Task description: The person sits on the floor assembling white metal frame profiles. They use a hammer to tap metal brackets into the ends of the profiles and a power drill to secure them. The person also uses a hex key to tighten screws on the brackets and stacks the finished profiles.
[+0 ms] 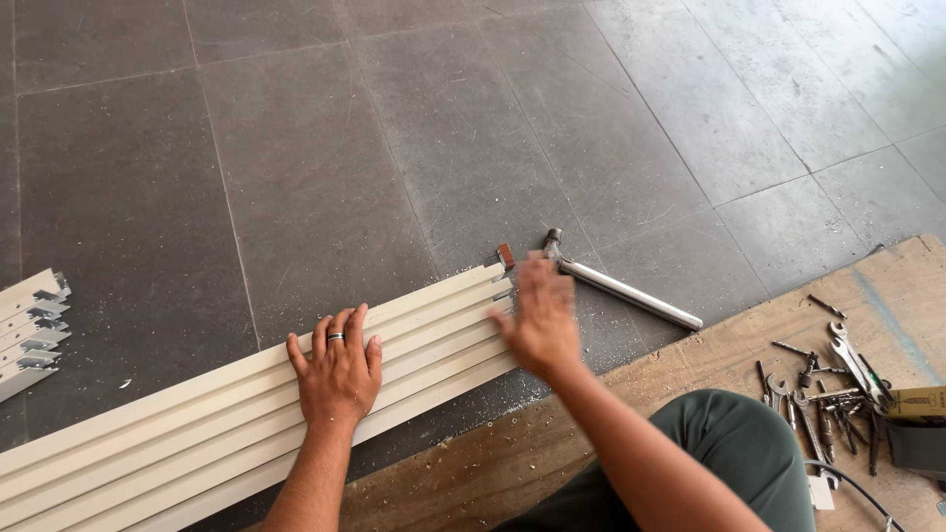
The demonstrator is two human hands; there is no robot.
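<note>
Bare floor tiles (414, 118) beyond; hammer (621, 286) (right) and spanners (838, 384) crowd.

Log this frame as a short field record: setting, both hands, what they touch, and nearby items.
setting: grey tiled floor, wooden board at lower right
left hand: flat, palm down on the cream slats, fingers spread, ring on one finger
right hand: blurred, over the slats' right end; contact cannot be told
slats: several long strips lying side by side
nearby: metal tube on the floor, wrenches and bits on the board, more slat ends at left
</note>
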